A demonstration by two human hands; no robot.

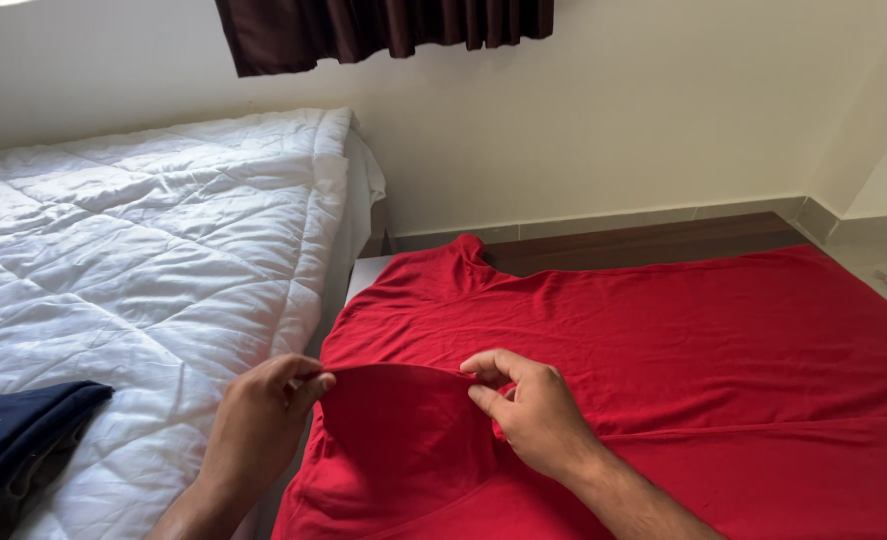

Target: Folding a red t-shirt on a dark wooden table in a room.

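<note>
My left hand (264,410) and right hand (524,405) each pinch folded edge of red garment (664,350), spread flat before me. Navy cloth (14,430) near left, on white quilt (144,240). Beyond garment: bare floor strip (644,240), wall, dark curtain (384,25).

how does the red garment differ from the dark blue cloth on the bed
The red garment lies spread out wide on a low surface beside the bed; the dark blue cloth sits bunched at the edge of the white quilt. The red garment is pinched along one curved edge by the left hand and right hand; the dark blue cloth is untouched. Both are soft fabric.
</note>
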